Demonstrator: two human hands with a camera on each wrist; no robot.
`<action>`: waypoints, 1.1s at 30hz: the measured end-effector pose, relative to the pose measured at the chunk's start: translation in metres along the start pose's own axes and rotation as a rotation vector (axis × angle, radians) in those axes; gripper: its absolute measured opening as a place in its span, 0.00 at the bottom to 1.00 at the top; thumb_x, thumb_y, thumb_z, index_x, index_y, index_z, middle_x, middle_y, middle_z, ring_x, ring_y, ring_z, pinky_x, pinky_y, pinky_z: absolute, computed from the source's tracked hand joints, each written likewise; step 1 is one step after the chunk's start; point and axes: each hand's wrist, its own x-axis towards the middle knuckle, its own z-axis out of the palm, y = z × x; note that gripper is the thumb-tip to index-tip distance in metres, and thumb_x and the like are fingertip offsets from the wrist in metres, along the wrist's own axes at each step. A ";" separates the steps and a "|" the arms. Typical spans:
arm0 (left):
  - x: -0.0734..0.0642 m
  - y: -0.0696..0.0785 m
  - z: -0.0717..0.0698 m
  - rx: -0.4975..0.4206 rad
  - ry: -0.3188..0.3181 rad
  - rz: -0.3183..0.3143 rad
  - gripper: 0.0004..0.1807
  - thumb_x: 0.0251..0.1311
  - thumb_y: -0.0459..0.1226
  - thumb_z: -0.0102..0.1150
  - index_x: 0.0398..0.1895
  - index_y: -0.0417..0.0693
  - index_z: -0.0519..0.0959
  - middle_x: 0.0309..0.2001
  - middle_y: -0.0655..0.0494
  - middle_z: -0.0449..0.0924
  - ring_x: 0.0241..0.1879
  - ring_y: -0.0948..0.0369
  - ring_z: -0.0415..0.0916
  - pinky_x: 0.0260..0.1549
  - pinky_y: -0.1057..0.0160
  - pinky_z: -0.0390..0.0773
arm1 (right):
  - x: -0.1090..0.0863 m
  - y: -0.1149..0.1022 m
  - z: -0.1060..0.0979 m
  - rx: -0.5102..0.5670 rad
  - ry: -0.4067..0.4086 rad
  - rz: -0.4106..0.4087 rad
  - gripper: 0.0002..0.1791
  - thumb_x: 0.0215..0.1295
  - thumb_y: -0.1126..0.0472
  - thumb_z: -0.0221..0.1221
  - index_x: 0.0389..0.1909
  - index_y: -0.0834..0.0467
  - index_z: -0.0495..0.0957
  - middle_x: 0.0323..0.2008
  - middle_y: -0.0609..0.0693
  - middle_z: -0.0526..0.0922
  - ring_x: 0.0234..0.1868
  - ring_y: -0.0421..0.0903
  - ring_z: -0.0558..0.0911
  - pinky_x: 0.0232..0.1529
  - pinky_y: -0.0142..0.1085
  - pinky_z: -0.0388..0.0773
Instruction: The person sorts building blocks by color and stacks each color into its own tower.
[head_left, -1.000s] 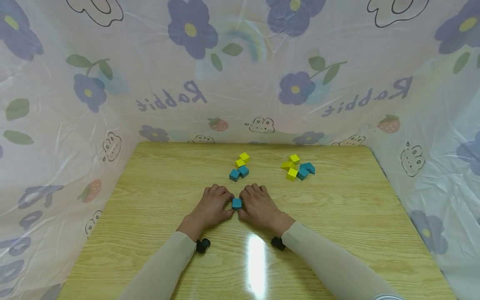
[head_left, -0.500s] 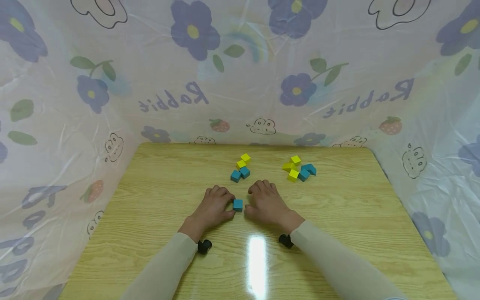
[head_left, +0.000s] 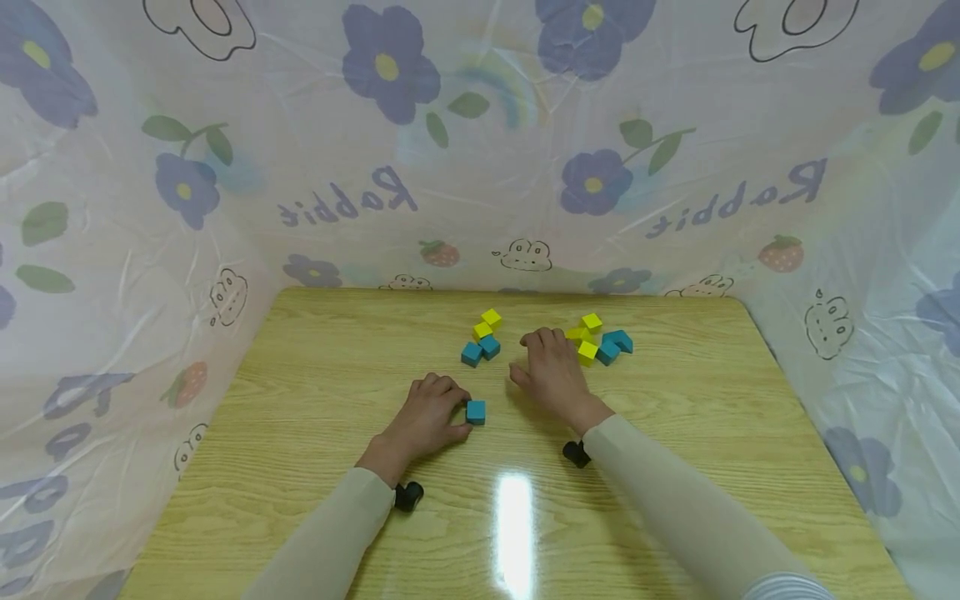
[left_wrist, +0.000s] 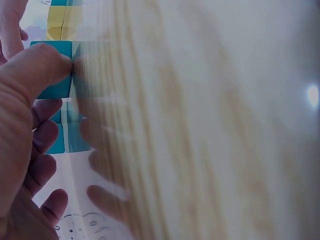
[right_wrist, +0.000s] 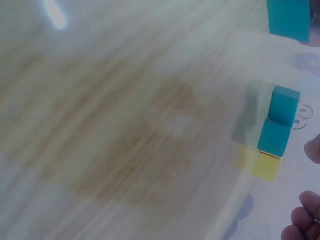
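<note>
A blue cube (head_left: 476, 412) sits on the wooden table near its middle. My left hand (head_left: 426, 417) pinches its left side between thumb and index finger; in the left wrist view the thumb lies across the cube's face (left_wrist: 60, 90). My right hand (head_left: 555, 375) holds nothing, its fingers loosely bent, just left of the right-hand group of blocks. That group has yellow blocks (head_left: 588, 353), partly behind the hand, a blue cube (head_left: 608, 352) and a blue angled block (head_left: 618, 339).
Behind the held cube, two blue cubes (head_left: 472, 354) and two yellow cubes (head_left: 491, 317) stand close together. The wooden table (head_left: 337, 350) is enclosed by a flower-printed cloth (head_left: 480, 167) at the back and sides. Black wrist cameras (head_left: 408, 497) hang under both wrists.
My right hand has let go of the blue cube and moved away to the right and back, up to the right-hand blocks. The left hand stays at the cube.
</note>
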 end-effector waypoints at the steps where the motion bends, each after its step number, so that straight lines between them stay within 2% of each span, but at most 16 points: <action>1: 0.000 0.000 0.000 -0.003 0.000 0.000 0.22 0.65 0.51 0.70 0.56 0.50 0.85 0.52 0.56 0.79 0.54 0.53 0.70 0.60 0.48 0.68 | 0.002 0.000 0.000 -0.001 -0.015 0.007 0.24 0.70 0.51 0.67 0.56 0.64 0.77 0.52 0.60 0.79 0.51 0.60 0.73 0.52 0.53 0.73; 9: 0.001 0.000 0.000 -0.023 -0.009 -0.008 0.21 0.66 0.51 0.69 0.56 0.50 0.85 0.51 0.56 0.79 0.54 0.54 0.70 0.59 0.48 0.68 | 0.016 -0.002 0.010 -0.062 -0.068 0.020 0.28 0.70 0.46 0.65 0.58 0.64 0.76 0.53 0.60 0.78 0.54 0.61 0.74 0.58 0.56 0.72; 33: 0.003 -0.003 0.003 0.008 -0.014 -0.009 0.21 0.66 0.52 0.69 0.55 0.51 0.85 0.52 0.58 0.80 0.53 0.56 0.71 0.58 0.50 0.70 | 0.034 -0.009 0.025 -0.151 -0.123 0.045 0.28 0.70 0.45 0.64 0.57 0.64 0.76 0.50 0.59 0.79 0.53 0.60 0.73 0.58 0.55 0.70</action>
